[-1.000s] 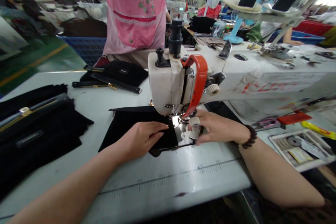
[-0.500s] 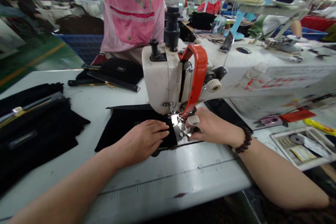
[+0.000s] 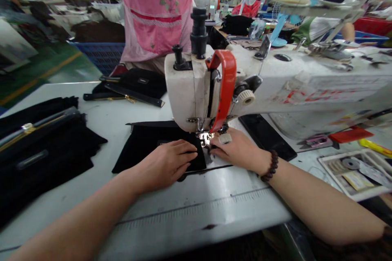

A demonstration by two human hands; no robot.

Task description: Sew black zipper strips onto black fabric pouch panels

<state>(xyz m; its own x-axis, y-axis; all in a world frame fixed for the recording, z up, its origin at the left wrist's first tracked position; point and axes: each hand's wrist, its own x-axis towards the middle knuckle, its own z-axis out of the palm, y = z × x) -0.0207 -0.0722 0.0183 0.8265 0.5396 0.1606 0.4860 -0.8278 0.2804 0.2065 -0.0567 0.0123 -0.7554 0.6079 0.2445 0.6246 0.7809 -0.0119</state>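
Note:
A black fabric piece lies flat on the sewing table, its right edge beside the presser foot of a white sewing machine. My left hand rests palm down on this fabric, fingers laid flat and pointing right. Just right of the presser foot is my right hand, its thumb and forefinger drawn together near the fabric's edge. Whatever sits between those fingertips is too small to make out. A pale block-like piece is on one finger of that hand.
Black pouches lie behind the fabric, and a black stack is at the left. A dark phone-like slab, snips and a parts tray are at the right. A person in a pink apron stands beyond.
My right hand has moved left, closer to the presser foot, and its fingers have come together. My left hand and the fabric look nearly unchanged. The view has shifted slightly.

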